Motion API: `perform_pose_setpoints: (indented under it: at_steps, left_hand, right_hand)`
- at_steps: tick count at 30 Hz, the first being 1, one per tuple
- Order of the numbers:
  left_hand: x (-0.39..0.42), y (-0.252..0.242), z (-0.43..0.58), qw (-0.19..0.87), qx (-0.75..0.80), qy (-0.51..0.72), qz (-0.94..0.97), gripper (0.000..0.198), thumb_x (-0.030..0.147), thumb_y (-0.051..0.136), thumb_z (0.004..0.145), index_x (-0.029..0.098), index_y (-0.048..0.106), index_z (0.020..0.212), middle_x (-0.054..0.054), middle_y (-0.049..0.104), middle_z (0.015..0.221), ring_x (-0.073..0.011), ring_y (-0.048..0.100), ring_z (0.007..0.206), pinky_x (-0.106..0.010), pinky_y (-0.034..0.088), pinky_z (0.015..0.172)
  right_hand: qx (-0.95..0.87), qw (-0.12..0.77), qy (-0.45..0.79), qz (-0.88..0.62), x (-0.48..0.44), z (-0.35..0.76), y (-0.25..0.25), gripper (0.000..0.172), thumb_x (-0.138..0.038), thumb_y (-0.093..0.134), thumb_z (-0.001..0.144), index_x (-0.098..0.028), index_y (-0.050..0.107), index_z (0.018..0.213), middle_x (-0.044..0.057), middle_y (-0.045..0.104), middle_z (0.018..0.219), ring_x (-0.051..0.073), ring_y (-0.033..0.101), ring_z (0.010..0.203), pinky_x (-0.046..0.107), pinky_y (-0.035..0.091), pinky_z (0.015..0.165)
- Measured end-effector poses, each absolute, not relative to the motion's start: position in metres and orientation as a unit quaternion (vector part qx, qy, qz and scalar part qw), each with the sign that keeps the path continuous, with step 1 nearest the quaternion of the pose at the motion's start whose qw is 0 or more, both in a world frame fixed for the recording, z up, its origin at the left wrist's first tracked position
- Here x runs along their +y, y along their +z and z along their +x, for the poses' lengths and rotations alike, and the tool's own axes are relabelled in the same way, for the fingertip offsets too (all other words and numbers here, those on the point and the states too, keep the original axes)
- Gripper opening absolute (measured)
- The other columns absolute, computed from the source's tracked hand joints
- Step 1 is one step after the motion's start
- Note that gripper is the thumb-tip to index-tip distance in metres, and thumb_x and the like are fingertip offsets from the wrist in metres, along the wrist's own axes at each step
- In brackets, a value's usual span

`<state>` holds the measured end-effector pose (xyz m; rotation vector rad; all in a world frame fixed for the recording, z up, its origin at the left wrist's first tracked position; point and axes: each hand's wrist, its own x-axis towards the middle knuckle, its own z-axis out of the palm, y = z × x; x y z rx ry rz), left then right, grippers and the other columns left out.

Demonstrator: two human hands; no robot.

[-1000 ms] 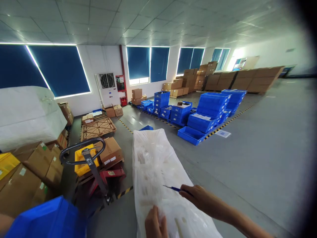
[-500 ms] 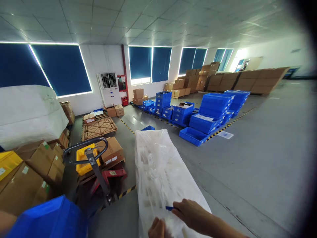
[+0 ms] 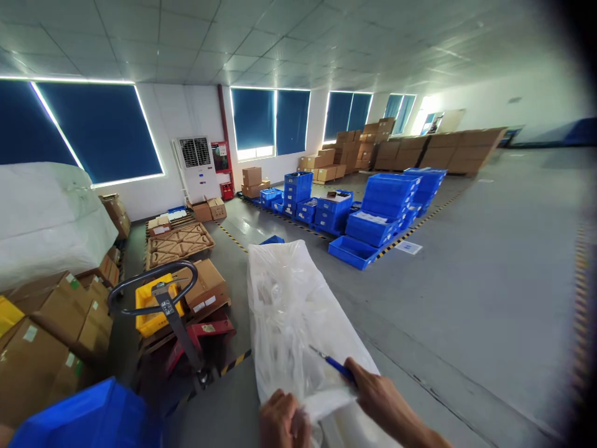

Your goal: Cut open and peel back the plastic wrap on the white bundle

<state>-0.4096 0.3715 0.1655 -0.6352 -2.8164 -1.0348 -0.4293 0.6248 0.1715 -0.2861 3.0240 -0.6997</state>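
In the head view, the person's right hand (image 3: 380,393) is closed around a small blue-handled cutting tool (image 3: 333,362), its thin tip pointing up and to the left and lying against the long translucent white plastic bag (image 3: 291,311) that stretches away from the person down the middle of the picture. The left hand (image 3: 282,422), low at the bottom edge, pinches a raised fold of the same plastic between its curled fingers, just beside the right hand; pale flat pieces show dimly through the film, too blurred to tell apart. Left of the bag stands a hand pallet truck with a black loop handle (image 3: 153,294) and a red base, in front of a yellow plastic crate (image 3: 150,310) and brown cardboard boxes (image 3: 51,336) stacked on pallets. A rounded blue plastic bin (image 3: 88,417) fills the lower left corner. Beyond the far end of the bag, stacks of blue plastic crates (image 3: 377,211) stand on the grey concrete floor (image 3: 489,280) inside yellow-and-black floor tape, well apart from the hands. A white floor-standing air cooler (image 3: 196,168) stands against the far wall beneath dark blue window blinds (image 3: 100,130).
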Motion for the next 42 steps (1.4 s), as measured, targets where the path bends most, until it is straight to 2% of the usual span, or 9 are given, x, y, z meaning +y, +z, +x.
perform_pose_setpoints:
  at_steps: [8, 11, 15, 18, 23, 26, 31, 35, 42]
  left_hand:
    - [0.331, 0.22, -0.433, -0.099, -0.966, -0.142, -0.19, 0.038, 0.022, 0.029, 0.099, 0.018, 0.067, 0.097, -0.012, 0.072, 0.098, -0.0276, 0.067, 0.1, -0.039, 0.052, 0.086]
    - [0.336, 0.241, -0.436, -0.086, -0.958, -0.189, -0.198, 0.026, 0.027, 0.05, 0.095, 0.018, 0.063, 0.116, -0.009, 0.069, 0.115, -0.0287, 0.061, 0.114, -0.043, 0.051, 0.101]
    - [0.377, 0.261, -0.438, -0.012, -0.921, -0.256, -0.292, 0.065, 0.046, 0.063, 0.09, 0.016, 0.045, 0.144, -0.013, 0.053, 0.148, -0.03, 0.043, 0.139, -0.046, 0.035, 0.122]
    - [0.41, 0.262, -0.442, -0.088, -0.938, -0.242, -0.234, 0.047, 0.042, 0.033, 0.102, 0.012, 0.06, 0.128, -0.016, 0.071, 0.119, -0.0305, 0.064, 0.116, -0.048, 0.05, 0.105]
    - [0.421, 0.236, -0.438, -0.107, -0.947, -0.247, -0.177, 0.031, 0.036, 0.045, 0.096, 0.018, 0.07, 0.091, -0.009, 0.076, 0.092, -0.0283, 0.069, 0.093, -0.044, 0.052, 0.088]
    - [0.419, 0.214, -0.421, -0.052, -0.936, -0.291, -0.192, 0.016, 0.026, 0.054, 0.086, 0.018, 0.065, 0.078, -0.008, 0.071, 0.083, -0.0256, 0.063, 0.09, -0.042, 0.047, 0.089]
    - [0.422, 0.186, -0.4, 0.048, -0.899, -0.376, -0.22, 0.018, 0.025, 0.049, 0.086, 0.019, 0.049, 0.069, -0.005, 0.059, 0.069, -0.0208, 0.055, 0.075, -0.038, 0.041, 0.077]
    - [0.425, 0.172, -0.399, 0.112, -0.865, -0.428, -0.237, 0.027, 0.028, 0.04, 0.095, 0.02, 0.041, 0.069, -0.002, 0.054, 0.066, -0.0172, 0.051, 0.07, -0.035, 0.038, 0.075]
    - [0.429, 0.152, -0.396, 0.293, -0.808, -0.439, -0.261, 0.024, 0.011, 0.036, 0.094, 0.021, 0.035, 0.072, 0.001, 0.044, 0.064, -0.0158, 0.049, 0.066, -0.033, 0.035, 0.068]
  right_hand:
    - [0.965, 0.005, -0.238, -0.114, 0.632, -0.44, 0.169, 0.024, -0.024, 0.021, 0.1, -0.019, 0.045, 0.102, 0.01, 0.066, 0.082, 0.025, 0.065, 0.072, 0.035, 0.036, 0.063]
    - [0.969, 0.049, -0.233, -0.066, 0.62, -0.441, 0.183, 0.015, -0.017, 0.039, 0.091, -0.02, 0.042, 0.106, 0.012, 0.068, 0.098, 0.028, 0.066, 0.088, 0.037, 0.039, 0.072]
    - [0.96, 0.079, -0.268, -0.031, 0.613, -0.434, 0.194, 0.036, -0.011, 0.051, 0.077, -0.018, 0.039, 0.11, 0.013, 0.065, 0.108, 0.027, 0.062, 0.097, 0.038, 0.044, 0.083]
    - [0.942, 0.069, -0.326, -0.049, 0.618, -0.423, 0.2, 0.034, -0.024, 0.055, 0.081, -0.018, 0.04, 0.112, 0.013, 0.063, 0.11, 0.026, 0.061, 0.1, 0.04, 0.046, 0.09]
    - [0.92, 0.028, -0.385, -0.059, 0.646, -0.396, 0.227, 0.048, -0.067, 0.036, 0.094, -0.022, 0.048, 0.106, 0.01, 0.062, 0.106, 0.025, 0.063, 0.095, 0.044, 0.049, 0.09]
    - [0.956, 0.05, -0.287, -0.035, 0.662, -0.38, 0.25, 0.045, -0.059, 0.026, 0.1, -0.024, 0.055, 0.098, 0.006, 0.066, 0.093, 0.025, 0.066, 0.085, 0.043, 0.049, 0.077]
    - [0.977, -0.03, -0.011, -0.212, 0.673, -0.374, 0.28, 0.005, -0.03, 0.071, 0.089, -0.028, 0.066, 0.089, -0.002, 0.068, 0.078, 0.021, 0.067, 0.065, 0.035, 0.038, 0.052]
    - [0.935, -0.103, 0.082, -0.33, 0.662, -0.393, 0.288, 0.026, -0.025, 0.09, 0.07, -0.024, 0.065, 0.077, -0.002, 0.066, 0.071, 0.02, 0.061, 0.061, 0.037, 0.023, 0.047]
    - [0.903, -0.136, 0.116, -0.389, 0.624, -0.416, 0.296, 0.031, -0.036, 0.086, 0.077, -0.022, 0.058, 0.077, -0.003, 0.057, 0.072, 0.018, 0.052, 0.069, 0.037, 0.022, 0.052]
